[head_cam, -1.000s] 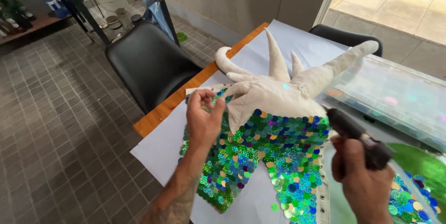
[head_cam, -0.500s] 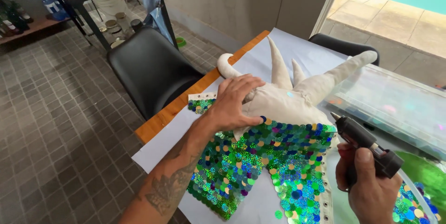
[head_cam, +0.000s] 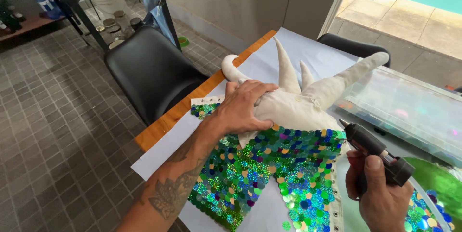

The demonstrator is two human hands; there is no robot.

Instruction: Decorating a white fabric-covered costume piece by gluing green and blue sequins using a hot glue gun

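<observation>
A cream fabric form (head_cam: pixel 293 104) with horn-like points is lying on white paper (head_cam: pixel 163 152) spread over a wooden table (head_cam: pixel 166 124). Its near part is covered in green and blue sequin fabric (head_cam: pixel 269 164). The left hand (head_cam: pixel 243 107) is laid flat on the form's left side, fingers spread and pressed down, gripping nothing. A black glue gun (head_cam: pixel 373 150) is held in the right hand (head_cam: pixel 380 196), whose fingers are closed round the handle; the nozzle is pointed left at the sequin edge, just beside the form's right side and apart from it.

The step appears to be the pressing of a piece onto the form while glue sets. It is judged best done with steady, even pressure from the flat palm, so that the fabric is bedded without wrinkles, and with fingertips kept off any seam where hot glue could squeeze out. The nozzle is best kept clear of the sequins and the paper until needed, as drips would mark them.

A black chair (head_cam: pixel 154 71) is set at the table's left, and a clear box (head_cam: pixel 409 102) is lying at the far right.
</observation>
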